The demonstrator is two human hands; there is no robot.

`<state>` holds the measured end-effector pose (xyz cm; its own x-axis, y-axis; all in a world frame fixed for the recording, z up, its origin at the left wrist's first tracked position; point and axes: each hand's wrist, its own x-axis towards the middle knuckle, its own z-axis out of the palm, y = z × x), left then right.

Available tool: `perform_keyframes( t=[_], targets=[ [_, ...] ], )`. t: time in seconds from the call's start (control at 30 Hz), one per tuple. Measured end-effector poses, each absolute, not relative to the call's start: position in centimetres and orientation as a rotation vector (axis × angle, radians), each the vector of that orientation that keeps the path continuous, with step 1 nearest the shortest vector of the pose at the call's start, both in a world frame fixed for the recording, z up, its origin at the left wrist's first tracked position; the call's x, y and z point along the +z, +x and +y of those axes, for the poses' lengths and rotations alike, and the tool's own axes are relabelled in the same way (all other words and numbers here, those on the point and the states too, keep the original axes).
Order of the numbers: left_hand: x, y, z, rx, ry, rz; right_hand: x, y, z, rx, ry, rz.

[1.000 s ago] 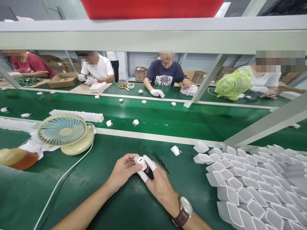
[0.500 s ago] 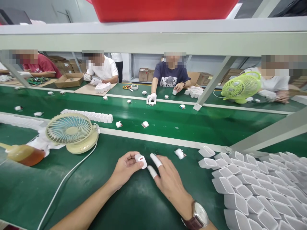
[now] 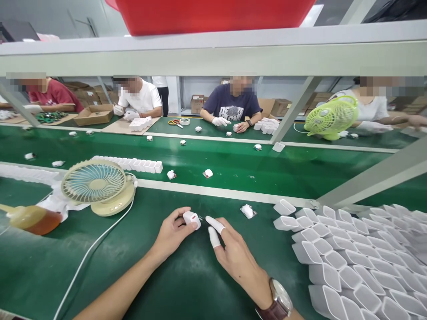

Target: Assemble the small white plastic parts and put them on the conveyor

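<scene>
My left hand [image 3: 176, 231] pinches a small white plastic charger case [image 3: 191, 219], its end with a small red slot turned up toward me. Close on its right is my right hand [image 3: 233, 249], with white finger cots on thumb and index finger and a watch at the wrist. A thin dark piece [image 3: 202, 218] spans the gap between the case and the right index fingertip; its kind is too small to make out. Beyond the right hand, a white lump on a small board in clear wrap [image 3: 248, 211] lies on the green bench.
Many white open sleeves [image 3: 347, 249] stand packed at the right. A cream fan [image 3: 100, 184] with a cable [image 3: 90, 249] and an amber squeeze bottle [image 3: 36, 218] stand left. Ahead, a green belt [image 3: 233, 166] carries small white parts. Co-workers sit across it; a shelf beam [image 3: 213, 60] hangs overhead.
The case has tilted in my left hand and shifted slightly left. My right fingers have come closer together, with the dark piece now against the case. Parts on the belt have moved right.
</scene>
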<state>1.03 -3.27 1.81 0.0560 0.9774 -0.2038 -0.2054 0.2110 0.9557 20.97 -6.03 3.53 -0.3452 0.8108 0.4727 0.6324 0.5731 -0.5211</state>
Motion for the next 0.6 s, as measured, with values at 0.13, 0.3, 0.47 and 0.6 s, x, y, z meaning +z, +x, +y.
perform_keyframes(
  t=[0.13, 0.3, 0.47, 0.6],
  targets=[
    [1.4, 1.2, -3.5, 1.110, 0.951, 1.097, 3.3, 21.0, -6.1, 0.345, -1.145, -2.059],
    [0.8, 1.3, -3.7, 1.091, 0.999, 1.103, 3.2, 21.0, -6.1, 0.369, -1.160, -2.028],
    [0.6, 1.5, -3.8, 1.093, 1.079, 1.123, 3.1, 20.5, -6.2, 0.498, -1.203, -1.966],
    [0.5, 1.6, -3.9, 1.080, 1.177, 1.151, 3.2, 20.4, -6.1, 0.612, -1.226, -1.884]
  ],
)
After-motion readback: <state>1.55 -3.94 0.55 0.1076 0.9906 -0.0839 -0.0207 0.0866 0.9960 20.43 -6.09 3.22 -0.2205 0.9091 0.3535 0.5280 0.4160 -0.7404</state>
